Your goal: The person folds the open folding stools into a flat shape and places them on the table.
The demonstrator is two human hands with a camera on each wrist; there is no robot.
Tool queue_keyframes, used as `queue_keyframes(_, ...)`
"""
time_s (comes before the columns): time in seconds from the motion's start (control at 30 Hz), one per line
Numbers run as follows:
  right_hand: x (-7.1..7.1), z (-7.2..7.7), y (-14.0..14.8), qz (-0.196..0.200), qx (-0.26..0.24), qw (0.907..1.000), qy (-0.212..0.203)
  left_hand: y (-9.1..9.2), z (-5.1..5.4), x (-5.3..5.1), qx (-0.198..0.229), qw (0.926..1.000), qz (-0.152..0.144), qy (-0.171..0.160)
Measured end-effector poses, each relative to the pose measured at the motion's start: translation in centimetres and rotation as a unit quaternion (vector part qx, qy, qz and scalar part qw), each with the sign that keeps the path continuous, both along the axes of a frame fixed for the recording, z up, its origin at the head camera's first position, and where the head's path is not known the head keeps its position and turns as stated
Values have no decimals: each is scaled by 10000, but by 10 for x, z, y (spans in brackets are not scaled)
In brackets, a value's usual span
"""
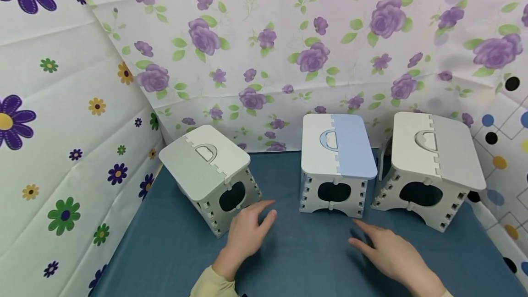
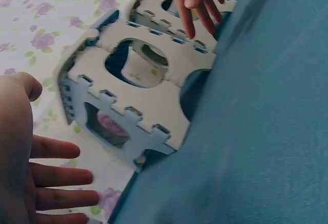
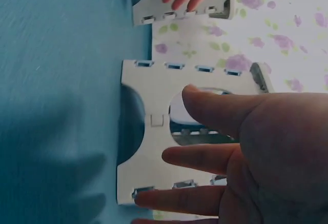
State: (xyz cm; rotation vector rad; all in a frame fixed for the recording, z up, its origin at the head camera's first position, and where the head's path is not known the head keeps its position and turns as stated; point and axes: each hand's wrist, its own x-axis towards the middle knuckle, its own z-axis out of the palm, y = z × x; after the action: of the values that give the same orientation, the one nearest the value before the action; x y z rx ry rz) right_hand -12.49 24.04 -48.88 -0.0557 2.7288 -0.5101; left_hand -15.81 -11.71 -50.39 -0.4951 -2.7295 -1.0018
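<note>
Three folding stools stand on a blue cloth. In the head view the grey-and-white stool is at the left, turned at an angle; the blue-and-white stool is in the middle, and another pale stool is at the right. My left hand is in front of the left stool, fingers spread and holding nothing. My right hand hovers before the middle and right stools, its fingers extended and empty. The left wrist view shows the middle stool beyond my left fingers; whether either hand touches a stool is unclear.
A floral sheet hangs behind the stools. Another sheet with bold flowers is at the left, and one with coloured dots at the right. Blue cloth covers the surface between and before the hands.
</note>
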Motion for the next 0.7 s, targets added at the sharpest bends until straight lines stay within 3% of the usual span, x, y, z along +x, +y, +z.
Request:
queue_keyframes(0.17, 0, 5, -11, 189, -586, 9981, 72, -12, 10, 1, 792, 9956, -333, -366)
queue_keyframes(0.33, 0, 9, -22, 365, -1221, 9918, 44, -23, 23, 0, 1552, 9799, -998, -758)
queue_keyframes(0.53, 0, 13, -32, 550, -1620, 9852, 123, -36, 38, 3, 1507, 9713, -1586, -937)
queue_keyframes(0.7, 0, 15, -37, 598, -1687, 9838, 58, -48, 46, 6, 1690, 9577, -2096, -1016)
